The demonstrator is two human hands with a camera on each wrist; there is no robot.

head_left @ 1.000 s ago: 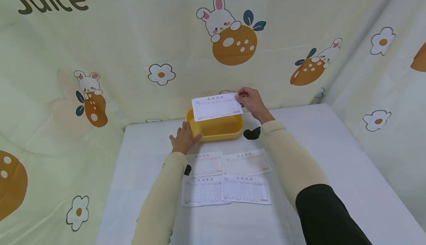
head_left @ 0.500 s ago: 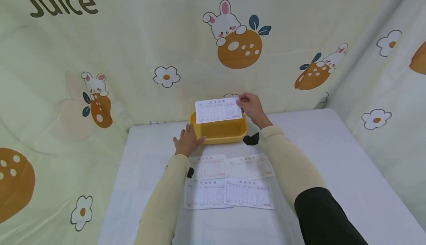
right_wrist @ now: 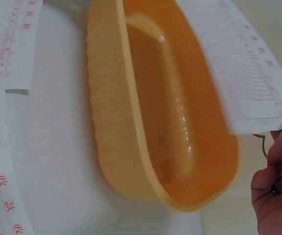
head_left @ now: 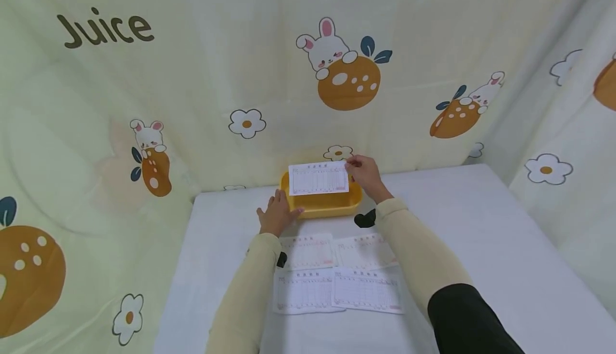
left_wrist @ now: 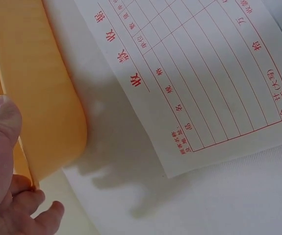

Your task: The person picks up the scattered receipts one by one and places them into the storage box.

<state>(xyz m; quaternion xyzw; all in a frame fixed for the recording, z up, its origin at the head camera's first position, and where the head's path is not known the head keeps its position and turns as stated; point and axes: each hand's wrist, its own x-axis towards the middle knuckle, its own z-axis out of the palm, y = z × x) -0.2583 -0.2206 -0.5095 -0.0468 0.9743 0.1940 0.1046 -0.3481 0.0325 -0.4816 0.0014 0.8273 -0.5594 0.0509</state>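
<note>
In the head view my right hand point(head_left: 364, 176) pinches the right edge of a white receipt slip point(head_left: 317, 178) printed with a ruled form. The slip hangs tilted over the back of a yellow plastic box point(head_left: 327, 213). My left hand point(head_left: 277, 214) holds the box's left end, thumb at the front rim. From the left wrist, the thumb and fingers point(left_wrist: 25, 198) appear bent at the rim around the box corner. The right wrist view shows the slip point(right_wrist: 248, 78) above the far rim and a bare, shiny box floor point(right_wrist: 172, 112).
In front of the box lie several more receipts on the white table, including a front left one point(head_left: 303, 292), a front right one point(head_left: 368, 292) and a back right one point(head_left: 363, 252). A patterned curtain point(head_left: 192, 76) stands right behind the box.
The head view has tilted up, so everything sits lower in it. The held slip has come down a little closer to the box. My left hand stays at the box's left end.
</note>
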